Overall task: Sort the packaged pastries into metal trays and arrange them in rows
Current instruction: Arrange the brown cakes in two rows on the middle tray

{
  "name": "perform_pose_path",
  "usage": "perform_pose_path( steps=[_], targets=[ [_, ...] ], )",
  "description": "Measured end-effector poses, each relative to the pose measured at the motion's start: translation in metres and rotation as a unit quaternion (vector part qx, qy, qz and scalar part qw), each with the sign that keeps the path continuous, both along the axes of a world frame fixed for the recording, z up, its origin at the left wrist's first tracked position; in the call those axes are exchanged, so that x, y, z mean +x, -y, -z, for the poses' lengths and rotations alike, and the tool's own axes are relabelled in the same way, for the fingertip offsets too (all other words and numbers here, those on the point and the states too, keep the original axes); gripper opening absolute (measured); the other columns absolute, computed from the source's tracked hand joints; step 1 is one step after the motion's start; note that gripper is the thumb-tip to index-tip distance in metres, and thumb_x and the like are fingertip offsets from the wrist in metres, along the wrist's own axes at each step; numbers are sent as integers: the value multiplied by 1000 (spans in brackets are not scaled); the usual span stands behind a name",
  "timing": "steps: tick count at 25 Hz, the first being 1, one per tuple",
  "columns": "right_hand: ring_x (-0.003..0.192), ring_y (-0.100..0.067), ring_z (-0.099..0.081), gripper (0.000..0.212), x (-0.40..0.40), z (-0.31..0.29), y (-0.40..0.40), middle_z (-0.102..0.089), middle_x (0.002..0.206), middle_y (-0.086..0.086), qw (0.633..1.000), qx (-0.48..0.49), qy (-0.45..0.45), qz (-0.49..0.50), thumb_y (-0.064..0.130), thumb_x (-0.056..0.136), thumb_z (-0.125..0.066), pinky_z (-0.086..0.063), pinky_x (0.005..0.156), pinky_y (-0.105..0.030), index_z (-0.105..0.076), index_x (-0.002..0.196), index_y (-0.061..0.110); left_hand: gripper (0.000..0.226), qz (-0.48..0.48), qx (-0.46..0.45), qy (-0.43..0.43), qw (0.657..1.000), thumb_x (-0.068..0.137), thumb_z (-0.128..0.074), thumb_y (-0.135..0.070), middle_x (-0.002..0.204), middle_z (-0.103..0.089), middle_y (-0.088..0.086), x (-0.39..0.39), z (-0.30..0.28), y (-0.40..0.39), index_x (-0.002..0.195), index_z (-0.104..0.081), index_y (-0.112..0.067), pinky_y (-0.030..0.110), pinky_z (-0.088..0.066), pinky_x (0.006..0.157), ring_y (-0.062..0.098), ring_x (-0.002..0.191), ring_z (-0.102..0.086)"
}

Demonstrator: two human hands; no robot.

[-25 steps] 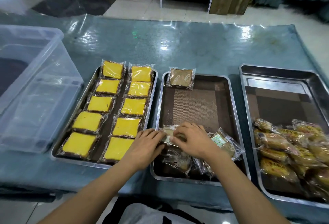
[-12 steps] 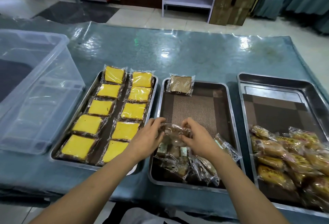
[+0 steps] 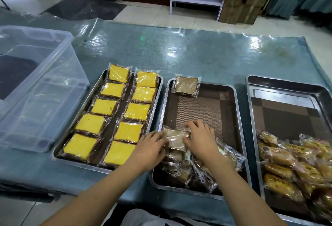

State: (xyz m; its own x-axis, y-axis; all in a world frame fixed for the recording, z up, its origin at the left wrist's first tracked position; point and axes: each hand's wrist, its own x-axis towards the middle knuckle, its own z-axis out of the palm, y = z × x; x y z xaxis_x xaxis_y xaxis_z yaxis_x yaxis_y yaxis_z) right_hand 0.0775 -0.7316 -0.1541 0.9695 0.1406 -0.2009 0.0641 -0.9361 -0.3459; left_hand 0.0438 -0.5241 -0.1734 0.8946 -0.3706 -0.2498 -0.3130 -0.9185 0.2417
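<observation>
Our left hand (image 3: 150, 147) and right hand (image 3: 201, 138) pinch one clear-wrapped brown cake slice (image 3: 177, 138), fingers clamped on its ends, above the loose pile in the middle steel tray (image 3: 238, 118). Risk, we judge: slick film slips, slice lands crooked, spoiling the row.

no clearly legible wrapper (image 3: 186, 86) print

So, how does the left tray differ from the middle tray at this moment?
The left tray holds ten yellow cakes in two neat rows; the middle tray has one brown cake placed at its far end and a loose pile near the person. The left tray is full; the middle tray's liner is mostly bare. Both are metal and hold wrapped pastries.
</observation>
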Motion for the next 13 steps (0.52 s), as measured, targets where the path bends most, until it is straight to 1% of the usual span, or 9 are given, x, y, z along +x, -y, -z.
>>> perform_pose_path(
  steps=[2,4,6,8,10,12,13],
  targets=[
    [123,-16,-46,32,-2,-1,-2,-52,127,10,999,-16,33,-14,39,97,-58,-28,110,-38,-56,129,33,50,-2,18,-9,1000,103,-41,-39,161,-29,-5,-2,1,1,152,-36,-29,43,-20,119,24,149,-21],
    [116,-14,-49,24,-5,-2,-4,-56,115,13,999,-17,14,-36,41,100,-51,-29,105,-37,-62,119,32,51,-2,27,-9,1000,103,-39,-40,162,-29,-5,-2,1,3,153,-33,-29,42,-17,119,24,150,-19],
    [112,-14,-51,25,-6,-1,-5,-58,111,13,998,-38,-10,-54,43,102,-46,-30,103,-37,-65,113,31,52,-2,35,-8,999,104,-38,-41,162,-27,-5,-1,1,5,154,-32,-29,42,-15,120,24,151,-17],
    [111,-15,-52,29,-5,4,-4,-62,114,12,997,-54,-13,-60,43,102,-42,-31,103,-38,-66,111,30,52,-1,37,0,999,104,-37,-42,163,-26,-4,3,1,9,154,-31,-28,42,-13,121,25,151,-16],
    [114,-18,-52,33,-2,13,-2,-62,119,8,995,-79,-25,-62,44,103,-37,-31,103,-39,-66,113,29,55,4,47,-9,999,104,-35,-44,164,-23,-1,9,0,14,155,-29,-26,43,-10,122,27,152,-14],
    [121,-21,-49,41,5,18,-3,-56,129,5,991,-109,-42,-67,46,104,-31,-30,105,-41,-65,118,28,57,1,58,-18,998,104,-33,-45,165,-19,3,18,0,21,157,-25,-23,44,-8,122,29,152,-12],
    [124,-22,-47,49,7,19,-5,-53,134,3,990,-116,-52,-67,49,102,-23,-30,105,-43,-63,121,28,57,-3,61,-20,998,104,-32,-45,165,-19,5,23,0,23,156,-26,-22,45,-8,123,30,151,-13]
  ],
)
